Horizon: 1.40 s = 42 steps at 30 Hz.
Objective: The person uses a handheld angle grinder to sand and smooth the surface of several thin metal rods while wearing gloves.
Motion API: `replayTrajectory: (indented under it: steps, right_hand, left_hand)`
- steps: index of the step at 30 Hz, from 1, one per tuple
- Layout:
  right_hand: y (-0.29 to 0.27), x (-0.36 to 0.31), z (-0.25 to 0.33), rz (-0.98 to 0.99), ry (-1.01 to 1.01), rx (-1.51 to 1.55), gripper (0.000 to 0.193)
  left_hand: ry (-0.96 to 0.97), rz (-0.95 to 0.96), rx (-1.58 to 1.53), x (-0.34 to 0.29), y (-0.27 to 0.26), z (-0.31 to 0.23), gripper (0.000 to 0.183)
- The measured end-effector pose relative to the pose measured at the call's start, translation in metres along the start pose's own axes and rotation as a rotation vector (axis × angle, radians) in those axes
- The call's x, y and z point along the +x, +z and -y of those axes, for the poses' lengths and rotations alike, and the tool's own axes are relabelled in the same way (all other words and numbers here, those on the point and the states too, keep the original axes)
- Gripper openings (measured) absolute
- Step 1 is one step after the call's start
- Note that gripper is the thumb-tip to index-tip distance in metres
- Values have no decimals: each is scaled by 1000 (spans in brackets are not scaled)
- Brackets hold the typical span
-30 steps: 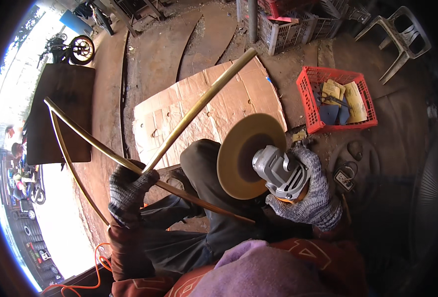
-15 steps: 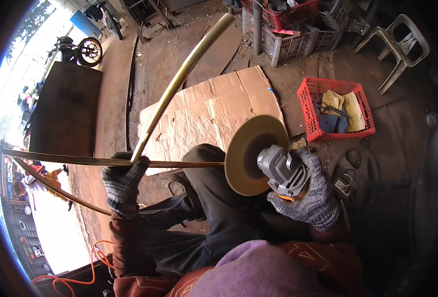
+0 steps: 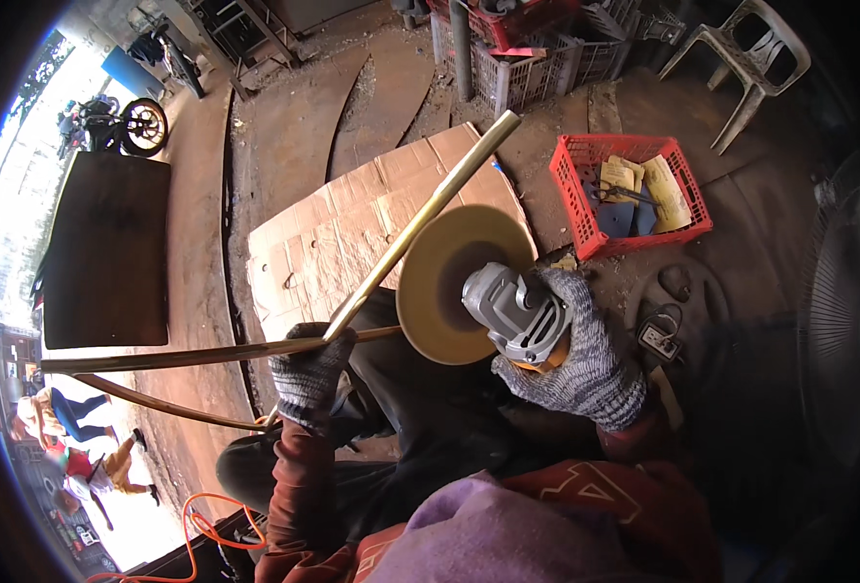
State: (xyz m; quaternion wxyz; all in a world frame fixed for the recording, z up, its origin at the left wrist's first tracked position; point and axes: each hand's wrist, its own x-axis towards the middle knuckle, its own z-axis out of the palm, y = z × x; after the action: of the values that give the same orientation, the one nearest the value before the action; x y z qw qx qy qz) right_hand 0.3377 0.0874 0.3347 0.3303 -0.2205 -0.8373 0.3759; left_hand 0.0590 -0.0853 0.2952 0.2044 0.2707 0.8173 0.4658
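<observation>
My left hand (image 3: 310, 377), in a grey knitted glove, is closed around a frame of brass-coloured metal tubing (image 3: 430, 209) where its bars meet. One bar slants up and away to the right; others reach left and join at a corner. My right hand (image 3: 590, 374), gloved alike, grips an angle grinder (image 3: 522, 306) with a grey head. Its large round tan disc (image 3: 430, 291) faces the frame. Behind the disc, the short end of one bar is hidden; whether they touch, I cannot tell.
A flattened cardboard sheet (image 3: 303, 248) lies on the floor ahead. Right of it stands a red crate (image 3: 585, 228) holding papers and scissors. A plastic chair (image 3: 750, 73), stacked crates (image 3: 507, 83), a fan (image 3: 838, 301) and an orange cord (image 3: 197, 525) surround me. People (image 3: 90, 466) are at far left.
My left hand has moved right with the frame, bringing the slanting bar nearer the disc. The grinder stays in my right hand. The whole view has shifted a little.
</observation>
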Motion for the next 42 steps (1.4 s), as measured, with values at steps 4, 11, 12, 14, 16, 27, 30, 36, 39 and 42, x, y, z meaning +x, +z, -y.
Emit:
replayTrajectory:
  steps: [4, 11, 12, 14, 16, 27, 30, 36, 39, 42]
  right_hand:
    - [-2, 4, -3, 17, -23, -35, 90]
    - [-2, 6, -5, 61, 29, -211, 93]
    - [-2, 7, -6, 63, 37, -227, 92]
    - [0, 8, -8, 17, 16, -187, 91]
    - [-2, 9, -10, -9, 9, -167, 90]
    - [-14, -6, -15, -5, 135, -221, 92]
    - [-5, -13, -15, 102, 163, -165, 93]
    - [-8, -14, -22, 39, 154, -121, 96]
    - [-21, -7, -17, -46, 71, -210, 96]
    - [-30, -5, -17, -96, 94, -223, 93]
  left_hand:
    - [44, 13, -1, -1, 6, 10, 25]
    - [12, 55, -16, 6, 22, 37, 25]
    - [41, 49, 27, 6, 26, 41, 28]
    - [82, 72, 96, 8, 26, 61, 30]
    - [86, 68, 136, 4, 34, 59, 28]
    - [109, 74, 67, 0, 36, 58, 25]
    - [115, 95, 37, 2, 36, 62, 25]
    - [108, 57, 97, 0, 35, 68, 25]
    - [98, 51, 145, -2, 35, 60, 25]
    - [88, 61, 31, -3, 37, 63, 25]
